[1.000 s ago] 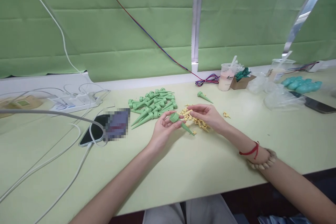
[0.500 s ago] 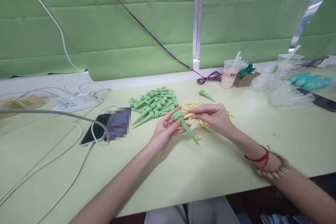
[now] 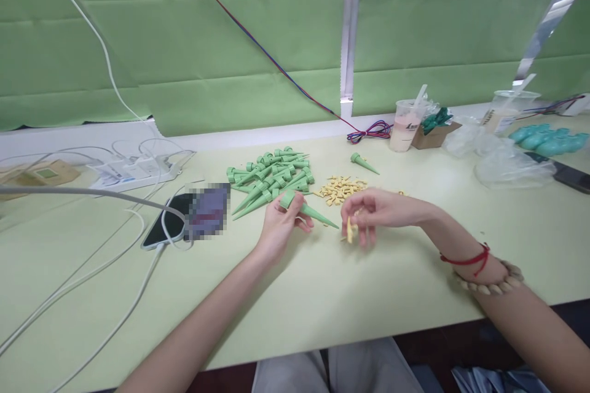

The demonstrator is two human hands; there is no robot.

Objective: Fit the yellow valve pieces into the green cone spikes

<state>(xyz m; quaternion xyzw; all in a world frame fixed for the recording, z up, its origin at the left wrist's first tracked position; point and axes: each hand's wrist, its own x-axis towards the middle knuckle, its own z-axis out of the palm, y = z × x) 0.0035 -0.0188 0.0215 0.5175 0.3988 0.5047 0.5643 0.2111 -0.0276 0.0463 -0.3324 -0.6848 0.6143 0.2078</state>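
My left hand grips a green plastic spike by its round head, tip pointing right toward my right hand. My right hand pinches a small yellow clip between thumb and fingers, just right of the spike's tip. Behind my hands lies a pile of the same green spikes and a scatter of yellow clips. One single green spike lies apart, farther back.
A phone with white cables lies to the left, a power strip behind it. At the back right stand two drink cups, a small cardboard box, plastic bags, teal parts and another phone.
My right hand left the yellow pile and came nearer with one clip in its fingers. My left hand turned the spike flatter and shifted slightly left.
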